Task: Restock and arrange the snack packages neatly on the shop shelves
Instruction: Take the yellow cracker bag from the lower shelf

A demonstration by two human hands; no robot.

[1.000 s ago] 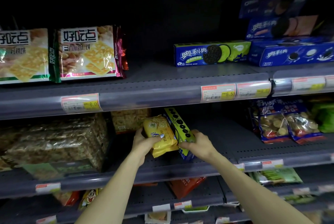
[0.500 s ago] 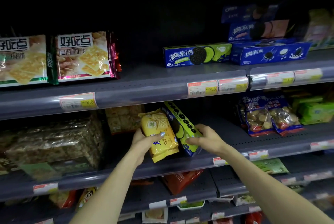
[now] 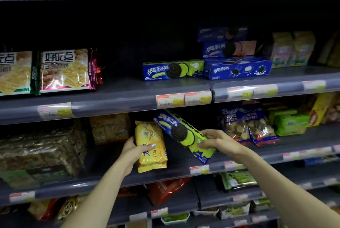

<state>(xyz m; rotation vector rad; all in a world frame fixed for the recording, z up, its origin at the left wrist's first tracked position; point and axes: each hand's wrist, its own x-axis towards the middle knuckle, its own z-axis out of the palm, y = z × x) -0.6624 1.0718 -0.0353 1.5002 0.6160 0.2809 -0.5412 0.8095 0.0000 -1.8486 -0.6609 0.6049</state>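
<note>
Our left hand grips a yellow cracker packet, thumb curled across its front, holding it upright just above the middle shelf. Our right hand clasps the lower end of a blue and green biscuit box, which slants up toward the left, beside the packet. Above that shelf, a matching green biscuit box lies flat next to blue boxes; their lettering is perhaps too blurred to read
</note>
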